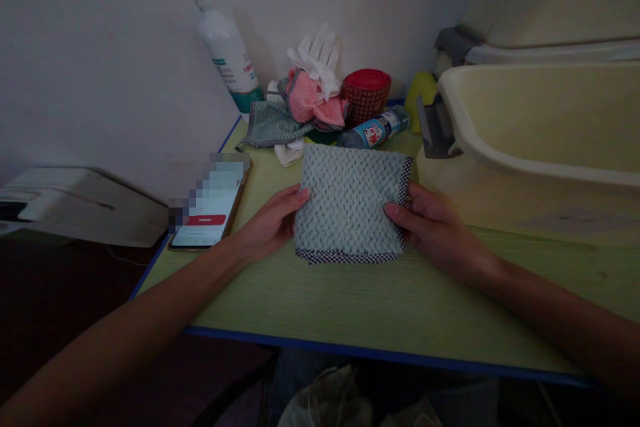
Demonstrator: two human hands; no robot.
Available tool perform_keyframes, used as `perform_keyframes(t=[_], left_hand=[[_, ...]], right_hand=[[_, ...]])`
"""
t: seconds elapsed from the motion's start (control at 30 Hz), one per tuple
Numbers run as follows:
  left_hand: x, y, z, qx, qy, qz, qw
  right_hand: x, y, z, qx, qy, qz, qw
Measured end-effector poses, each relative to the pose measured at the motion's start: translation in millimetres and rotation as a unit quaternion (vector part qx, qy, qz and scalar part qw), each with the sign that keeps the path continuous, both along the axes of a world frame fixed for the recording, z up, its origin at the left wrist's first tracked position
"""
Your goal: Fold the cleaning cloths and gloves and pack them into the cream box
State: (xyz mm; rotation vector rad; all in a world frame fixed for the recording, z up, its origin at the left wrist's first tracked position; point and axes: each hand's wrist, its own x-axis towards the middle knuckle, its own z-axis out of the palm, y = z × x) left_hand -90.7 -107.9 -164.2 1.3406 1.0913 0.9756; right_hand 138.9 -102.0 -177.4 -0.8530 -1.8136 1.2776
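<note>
A pale grey-green cleaning cloth (353, 203), folded into a square with a black-and-white checked edge, is held up between my two hands over the table. My left hand (274, 219) pinches its left side, thumb on the front and fingers behind. On the right side my right hand (433, 227) grips the checked edge, its thumb lying across the front face. The fingers behind the cloth are mostly hidden. Beyond it lie another grey-green cloth (275, 123), a pink cloth (307, 97) and a white glove (320, 57) in a heap.
A lit phone (213, 203) lies at the table's left edge. Behind stand a white bottle (227, 53) and a red woven basket (367, 93), with a blue-labelled bottle (377, 130) on its side. A large cream plastic bin (525, 193) takes up the right. The green table (325, 307) has a blue edge.
</note>
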Motion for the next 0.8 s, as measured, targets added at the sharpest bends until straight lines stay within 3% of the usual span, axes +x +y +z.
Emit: perform_keyframes(t=[0.17,0.4,0.8], left_hand=[[2.7,0.9,-4.3,-0.018,-0.033,0.023,0.999],[5.0,1.8,-6.9,-0.008,-0.052,0.071,0.996],[2.2,3.3,-1.0,-0.022,-0.15,0.101,0.983]], right_hand=[[1.1,1.4,-3.2,0.021,-0.03,-0.007,0.999],[2.8,3.4,1.7,-0.048,-0.025,-0.048,0.997],[-2.1,1.0,3.1,-0.155,0.114,-0.046,0.98]])
